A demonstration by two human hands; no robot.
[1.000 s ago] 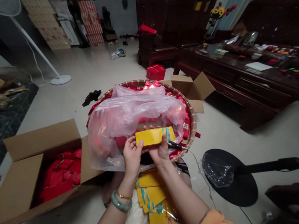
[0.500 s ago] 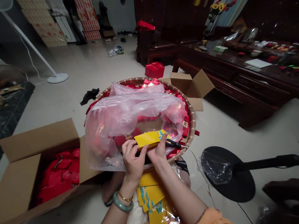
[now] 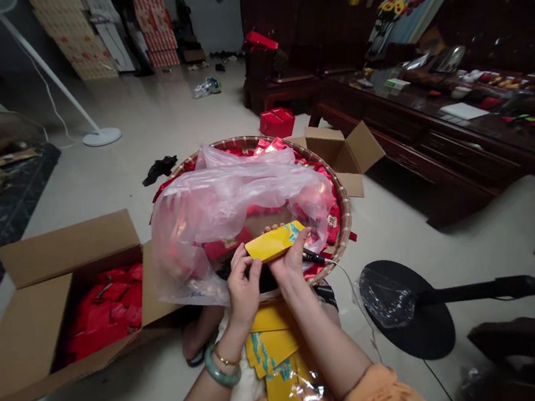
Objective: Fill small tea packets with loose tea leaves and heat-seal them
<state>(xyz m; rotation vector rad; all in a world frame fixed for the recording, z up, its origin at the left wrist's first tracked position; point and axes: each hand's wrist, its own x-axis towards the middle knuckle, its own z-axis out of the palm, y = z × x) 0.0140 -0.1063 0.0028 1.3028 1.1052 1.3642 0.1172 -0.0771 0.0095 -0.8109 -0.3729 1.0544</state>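
Observation:
A yellow cardboard box (image 3: 273,242) with a blue-green pattern at its right end is held up in both hands. My left hand (image 3: 244,282) pinches its left end between thumb and fingers. My right hand (image 3: 290,260) grips the other end from below, thumb on the near side. Just right of it, a black tool handle (image 3: 313,257) with a white cord lies at the basket's edge. Behind the box, a pinkish clear plastic bag (image 3: 227,196) covers much of a round woven basket (image 3: 345,216) of red packets. More yellow flat pieces (image 3: 275,352) lie on my lap.
An open carton (image 3: 68,248) of red packets (image 3: 109,312) stands at the left. Another open carton (image 3: 364,147) and a red box (image 3: 277,123) are beyond the basket. A black round stand base (image 3: 435,329) lies at the right, near a dark wooden table (image 3: 403,141).
Both hands have shifted slightly right and up with the yellow box. Its right end is now tilted higher, and more of the right hand's fingers show behind it.

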